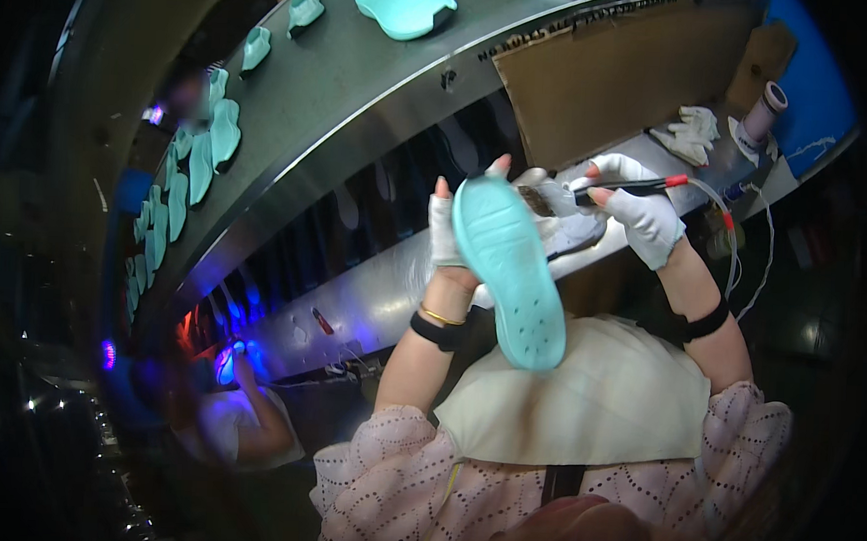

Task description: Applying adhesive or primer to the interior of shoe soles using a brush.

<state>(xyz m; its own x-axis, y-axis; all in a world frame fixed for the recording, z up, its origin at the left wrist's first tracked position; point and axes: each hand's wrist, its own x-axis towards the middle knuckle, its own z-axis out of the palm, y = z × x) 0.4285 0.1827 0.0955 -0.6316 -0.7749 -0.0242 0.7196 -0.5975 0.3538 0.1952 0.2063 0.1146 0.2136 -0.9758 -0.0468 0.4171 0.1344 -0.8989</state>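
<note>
My left hand (445, 234), in a white glove with bare fingertips, is closed round a turquoise shoe sole (509, 264). The sole is tilted up in front of my apron, its broad end away from me and small dark holes near its lower end. In the same kind of glove, my right hand (646, 222) grips a black-handled brush (636, 186) fed by thin hoses. Its brownish bristles are just right of the sole's upper part; whether they touch it I cannot tell. Below the brush a dark-rimmed grey piece (580, 240) shows in part.
A metal conveyor (345, 83) with several turquoise soles curves past the far left. Beneath it runs a lower shelf (369, 297). A cardboard sheet (606, 85), white gloves (691, 137) and a pinkish spool (766, 111) are at the right. Another person (243, 417) works at the lower left.
</note>
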